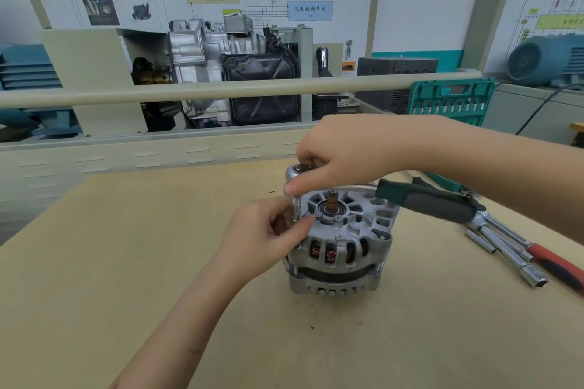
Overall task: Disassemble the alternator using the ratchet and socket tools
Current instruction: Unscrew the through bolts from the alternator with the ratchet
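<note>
Alternator point(339, 243) sits upright near mid-table point(126, 262), shaft end up, both housing halves together w/ a dark seam between them, so I judge we're early: case not split, rotor inside, through-bolts mostly in place as far as I can see. No loose bolts visible on the table. Current step looks like working one through-bolt at the rim on the left side. My right hand point(341, 155) is curled over the ratchet point(420, 199) head, thumb pressing down on its side, fingers wrapped on top; handle sticks out to the right, unheld. My left hand point(268, 230) pinches the socket point(296, 208) extension low down w/ thumb and fingers, steadying it on the bolt; bolt head itself hidden by fingers, can't tell if it's seated. Left to do, my guess: rest of the bolts, then pry halves apart. Materials: housing is cast alu, matte grey, ribbed w/ vent slots; copper windings show reddish thru the slots; shaft stub is brownish, ringed by a bearing. Ratchet head is polished chrome, handle is green/grey rubbery grip. Spare sockets point(505, 249) lie at right, shiny steel tubes, beside a red-handled tool. Table is pale wood-grain laminate.
</note>
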The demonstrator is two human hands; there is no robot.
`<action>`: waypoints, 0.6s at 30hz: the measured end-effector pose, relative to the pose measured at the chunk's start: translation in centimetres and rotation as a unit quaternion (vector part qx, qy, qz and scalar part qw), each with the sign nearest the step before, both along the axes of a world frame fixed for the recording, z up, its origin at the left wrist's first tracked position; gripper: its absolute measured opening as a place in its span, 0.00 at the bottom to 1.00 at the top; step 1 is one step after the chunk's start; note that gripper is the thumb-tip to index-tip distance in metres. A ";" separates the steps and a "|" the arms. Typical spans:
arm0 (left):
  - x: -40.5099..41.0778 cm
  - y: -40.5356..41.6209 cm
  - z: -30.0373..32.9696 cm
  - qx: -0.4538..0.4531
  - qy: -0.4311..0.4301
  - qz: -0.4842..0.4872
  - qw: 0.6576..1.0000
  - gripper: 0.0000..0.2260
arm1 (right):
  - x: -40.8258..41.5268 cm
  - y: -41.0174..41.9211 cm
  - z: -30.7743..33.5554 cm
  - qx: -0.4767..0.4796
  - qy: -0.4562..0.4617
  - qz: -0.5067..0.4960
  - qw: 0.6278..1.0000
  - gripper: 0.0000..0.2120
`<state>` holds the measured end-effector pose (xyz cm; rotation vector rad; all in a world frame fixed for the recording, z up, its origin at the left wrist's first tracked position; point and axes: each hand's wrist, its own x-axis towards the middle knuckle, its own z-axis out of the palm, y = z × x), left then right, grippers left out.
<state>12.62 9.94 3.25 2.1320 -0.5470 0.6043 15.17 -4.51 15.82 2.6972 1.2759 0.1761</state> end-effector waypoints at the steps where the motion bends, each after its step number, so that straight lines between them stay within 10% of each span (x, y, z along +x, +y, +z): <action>1: 0.0 0.2 0.2 -0.002 0.019 -0.008 1.000 0.21 | 0.0 0.0 0.1 0.000 0.014 0.003 1.000 0.24; 10: 0.0 1.5 1.4 -0.002 0.128 -0.085 0.988 0.15 | -0.3 -0.1 0.6 -0.007 0.045 0.025 0.999 0.12; 18: -0.4 0.9 1.2 0.037 0.105 -0.047 0.993 0.09 | -0.9 0.8 0.3 -0.038 -0.021 0.011 0.999 0.22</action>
